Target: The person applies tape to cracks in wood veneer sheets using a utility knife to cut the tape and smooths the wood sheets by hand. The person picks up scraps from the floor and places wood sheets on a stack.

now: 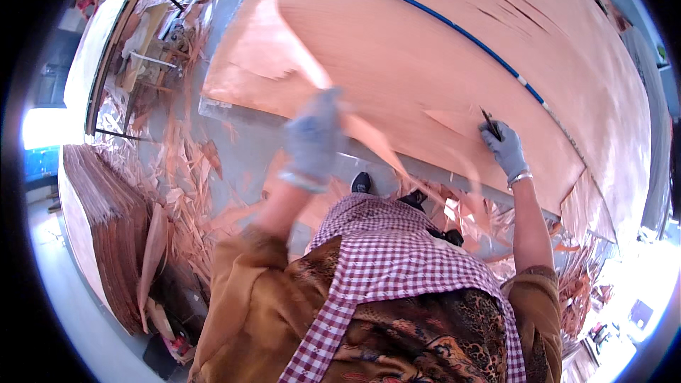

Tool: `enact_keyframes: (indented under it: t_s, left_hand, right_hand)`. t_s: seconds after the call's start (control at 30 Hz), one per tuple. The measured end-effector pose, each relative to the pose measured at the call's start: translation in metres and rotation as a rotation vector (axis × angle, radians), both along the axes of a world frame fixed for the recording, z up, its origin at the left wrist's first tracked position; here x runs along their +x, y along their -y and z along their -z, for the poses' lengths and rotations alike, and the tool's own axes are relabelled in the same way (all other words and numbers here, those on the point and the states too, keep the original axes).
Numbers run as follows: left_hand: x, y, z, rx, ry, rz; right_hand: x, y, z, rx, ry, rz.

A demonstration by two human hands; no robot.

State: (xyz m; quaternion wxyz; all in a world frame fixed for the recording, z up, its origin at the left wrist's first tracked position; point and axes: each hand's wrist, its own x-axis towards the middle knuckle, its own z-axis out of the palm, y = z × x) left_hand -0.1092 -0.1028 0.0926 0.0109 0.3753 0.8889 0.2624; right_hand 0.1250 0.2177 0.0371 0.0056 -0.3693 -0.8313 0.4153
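Observation:
A large sheet of reddish wood veneer point(397, 78) lies on the worktable in front of me. My left hand point(312, 138), in a grey glove and smeared by motion, grips a long torn veneer strip point(372, 138) that sticks out on both sides of the hand. My right hand point(507, 152), also gloved, is closed around a dark, pointed cutting tool point(488, 122) over the sheet's near part; its exact kind is unclear. Close to that hand is a thin, blurred flap of veneer point(454, 124).
A long blue strip point(425, 15) curves across the veneer. Torn scraps point(188, 198) litter the floor around my feet. At left stand a thick stack of veneer sheets point(117, 241) and a metal-framed rack point(106, 64). More scraps point(578, 287) are piled at lower right.

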Motion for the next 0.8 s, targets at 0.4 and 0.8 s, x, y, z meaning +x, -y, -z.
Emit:
enact_keyframes:
  t_s: [0.4, 0.8]
  left_hand:
    - [0.08, 0.371, 0.158, -1.297, 0.526, -0.313]
    - [0.093, -0.043, -0.009, -0.135, 0.514, 0.836]
  right_hand:
    - [0.002, 0.006, -0.009, 0.233, -0.086, -0.167]
    - [0.068, 0.062, -0.058, -0.648, -0.495, 0.104]
